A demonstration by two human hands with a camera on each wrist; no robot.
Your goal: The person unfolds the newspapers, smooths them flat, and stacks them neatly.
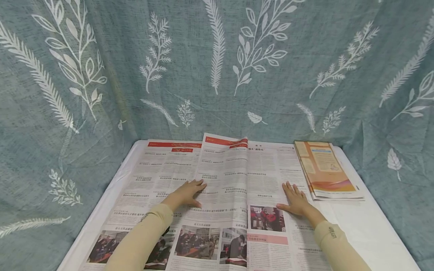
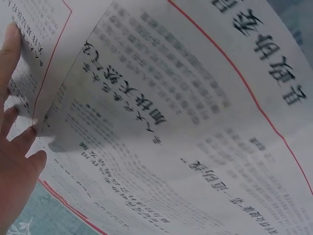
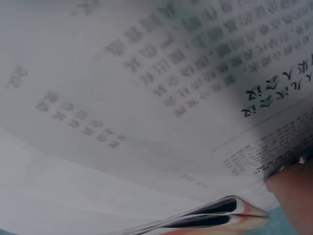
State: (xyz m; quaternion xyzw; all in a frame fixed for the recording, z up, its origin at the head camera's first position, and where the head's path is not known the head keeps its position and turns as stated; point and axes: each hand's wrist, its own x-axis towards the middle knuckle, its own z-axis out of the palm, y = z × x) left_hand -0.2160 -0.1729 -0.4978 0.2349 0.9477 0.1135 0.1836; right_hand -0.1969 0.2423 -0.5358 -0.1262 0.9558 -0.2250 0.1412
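A printed newspaper (image 1: 268, 162) lies spread across the table, with a second page (image 1: 223, 165) with a red header lying over its middle. My left hand (image 1: 186, 194) rests on the left part of the paper, fingers loosely extended toward the overlying page. In the left wrist view, the fingers of that hand (image 2: 19, 161) are beside the printed sheet. My right hand (image 1: 296, 201) lies with spread fingers on the right page, beside a colour photo (image 1: 268, 218). Only a small part of this hand (image 3: 293, 191) shows in the right wrist view.
A folded orange and cream paper (image 1: 327, 169) lies at the back right, close to the newspaper's right edge. White cloth covers the table (image 1: 366, 226). A blue-green curtain (image 1: 190, 56) with white leaf prints hangs behind and along both sides.
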